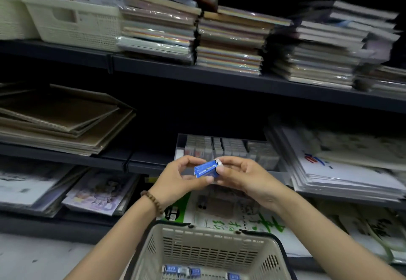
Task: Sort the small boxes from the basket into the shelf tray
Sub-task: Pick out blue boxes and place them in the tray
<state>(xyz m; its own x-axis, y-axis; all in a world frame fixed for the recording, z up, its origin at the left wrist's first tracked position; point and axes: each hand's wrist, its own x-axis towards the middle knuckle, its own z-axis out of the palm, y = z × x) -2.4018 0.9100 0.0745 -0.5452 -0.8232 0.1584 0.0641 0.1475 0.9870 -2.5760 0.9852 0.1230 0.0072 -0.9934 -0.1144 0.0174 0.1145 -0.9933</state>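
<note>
Together we pinch a few blue boxes (206,169) between our left hand (183,180) and right hand (240,177), fingers curled round them, above the basket (211,231), probably squaring them to slot neatly into the clear shelf tray (180,145) just behind.

A dark metal shelf board (219,79) crosses the dim view. On it stand cream lattice bins (72,24) at its left end and wrapped paper stacks (230,42) along the rest; below it lie brown cardboard sheets (66,121); far below it, a pale, perhaps concrete, floor (33,255)

Small blue boxes (206,169) between left hand (183,177) and right hand (239,175)
</note>
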